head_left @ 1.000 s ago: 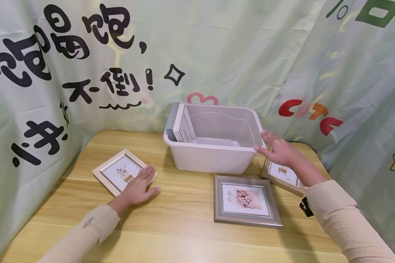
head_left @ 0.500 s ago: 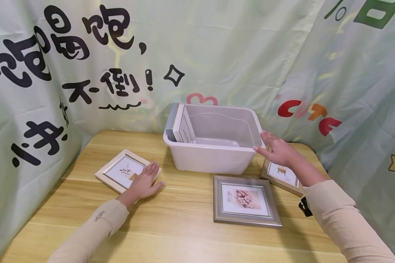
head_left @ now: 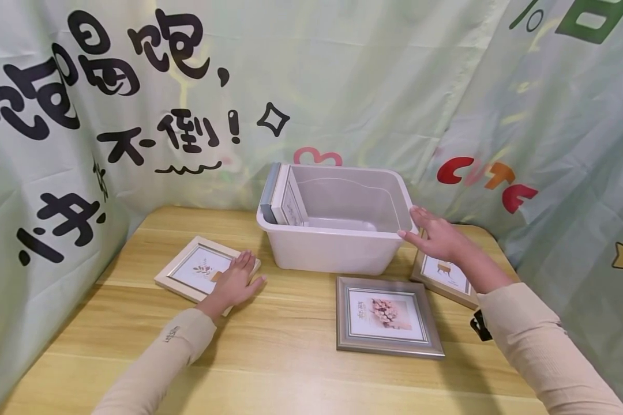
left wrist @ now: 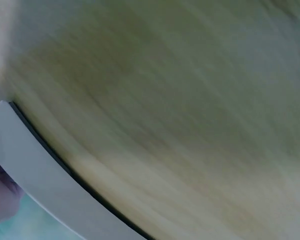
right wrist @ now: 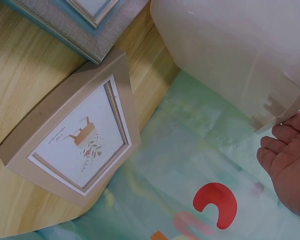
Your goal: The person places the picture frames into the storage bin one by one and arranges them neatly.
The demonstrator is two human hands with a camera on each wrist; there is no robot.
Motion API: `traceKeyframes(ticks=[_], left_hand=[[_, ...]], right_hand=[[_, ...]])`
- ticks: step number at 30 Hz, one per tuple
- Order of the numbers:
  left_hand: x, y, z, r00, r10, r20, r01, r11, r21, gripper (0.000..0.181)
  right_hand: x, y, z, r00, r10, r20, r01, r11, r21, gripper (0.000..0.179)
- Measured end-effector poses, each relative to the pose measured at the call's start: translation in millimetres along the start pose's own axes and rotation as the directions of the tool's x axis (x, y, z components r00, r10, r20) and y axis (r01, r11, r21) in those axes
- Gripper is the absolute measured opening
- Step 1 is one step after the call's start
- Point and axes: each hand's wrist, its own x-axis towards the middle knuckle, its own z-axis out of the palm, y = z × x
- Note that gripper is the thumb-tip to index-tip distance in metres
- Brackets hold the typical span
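My left hand [head_left: 233, 283] rests on the right edge of a light wood picture frame [head_left: 187, 288], fingers straight and thumb spread out to the right. In the left wrist view a pale frame edge [left wrist: 55, 175] crosses the lower left, and the view is blurred. My right hand [head_left: 438, 237] holds the right rim of a light grey plastic bin [head_left: 337, 253]; in the right wrist view its fingers [right wrist: 282, 145] bend at the rim. Inside the bin, a blue-grey frame [head_left: 270, 193] and a white frame [head_left: 289, 202] stand upright against the left wall.
A grey-brown picture frame [head_left: 389, 347] with a flower print lies in front of the bin. Another wooden frame [right wrist: 65, 110] lies right of the bin, partly under my right arm in the head view. A printed curtain [head_left: 342, 80] hangs behind the wooden table [head_left: 280, 374].
My left hand has slid right over the table, and the light wood frame has shifted right and turned a little with it. The right hand and the bin stay put.
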Motion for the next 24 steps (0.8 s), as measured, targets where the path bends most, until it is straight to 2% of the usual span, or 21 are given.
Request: traceKeyframes(ticks=[3,5,7,9,11,13,17,20,22,24], left_hand=[[1.0,0.3,-0.7,1.000,0.002,0.004,-0.002,1.000,0.003,0.069],[1.1,0.3,-2.9,1.000,0.015,-0.027,-0.016,1.000,-0.022,0.066],[0.7,-0.1,-6.4,0.996,0.027,-0.091,-0.033,0.997,-0.064,0.061],[-0.1,-0.6,-11.8,0.984,0.027,-0.174,-0.047,0.993,-0.111,0.056],[-0.9,-1.4,-17.7,0.965,0.014,-0.260,-0.055,0.987,-0.152,0.052],[-1.7,-3.9,-24.3,0.940,-0.002,-0.340,-0.063,0.982,-0.180,0.049],[-5.1,-14.2,-37.3,0.875,-0.029,-0.483,-0.082,0.975,-0.207,0.041],[-10.6,-25.0,-45.8,0.834,-0.076,-0.547,-0.062,0.971,-0.229,0.036],[-15.0,-33.5,-50.6,0.824,-0.120,-0.554,-0.027,0.968,-0.249,0.036],[-19.7,-42.0,-55.4,0.831,-0.172,-0.528,0.026,0.962,-0.272,0.037]], right_hand=[[-0.4,-0.2,0.2,1.000,-0.005,-0.006,0.005,1.000,0.001,0.078],[-0.5,-0.7,0.2,1.000,-0.008,-0.011,0.008,1.000,0.003,0.078],[-0.7,-1.0,-0.1,1.000,-0.008,-0.011,0.008,1.000,0.005,0.078],[-0.8,-1.1,-0.2,1.000,-0.006,-0.010,0.006,1.000,0.007,0.078],[-1.1,-1.0,-0.3,1.000,-0.003,-0.007,0.003,1.000,0.006,0.078],[-1.0,-0.5,-0.1,1.000,-0.001,-0.006,0.001,1.000,0.004,0.077],[-0.5,-0.4,0.6,1.000,-0.003,-0.006,0.003,1.000,-0.004,0.078],[-0.4,-0.5,1.0,1.000,-0.003,-0.004,0.003,1.000,-0.006,0.078],[-0.3,-0.1,1.3,1.000,-0.004,-0.004,0.004,1.000,-0.009,0.078],[-0.2,0.4,1.4,1.000,-0.005,-0.006,0.005,1.000,-0.008,0.078]])
